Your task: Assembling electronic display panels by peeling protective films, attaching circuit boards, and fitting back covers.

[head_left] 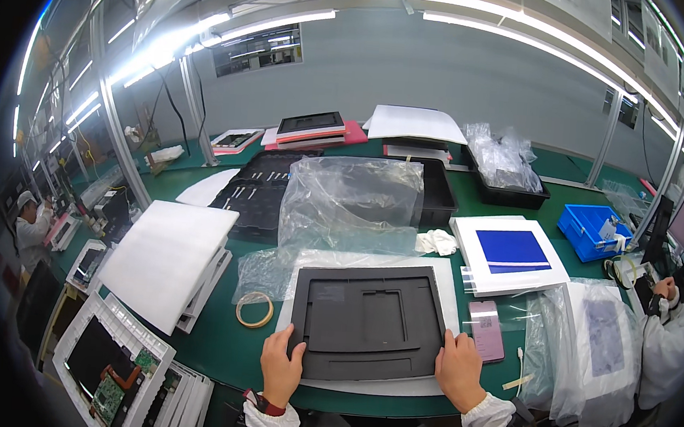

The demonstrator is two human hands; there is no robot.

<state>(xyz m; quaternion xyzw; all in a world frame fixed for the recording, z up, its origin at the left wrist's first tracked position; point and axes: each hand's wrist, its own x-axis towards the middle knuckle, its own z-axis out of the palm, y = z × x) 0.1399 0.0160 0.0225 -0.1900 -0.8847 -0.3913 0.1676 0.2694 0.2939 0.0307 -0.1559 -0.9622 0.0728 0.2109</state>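
A black rectangular plastic panel [367, 310], with raised ribs and a recessed rectangle, lies in front of me on a white foam sheet [346, 385]. My left hand [281, 366] holds its near left corner, thumb along the edge. At the near right edge my right hand [460, 370] grips the same panel; some fingertips are hidden. A roll of tan tape [254, 324] lies left of the panel. To the right is a pinkish phone-shaped device [486, 331]. Clear plastic film [346, 206] drapes over dark trays behind the panel.
White foam sheets [166, 261] and open white housings with circuit boards [113, 364] are stacked at left. At right are a blue-faced panel on foam [512, 249], a blue bin [594, 231] and bagged parts [599, 342]. Other people work at both sides.
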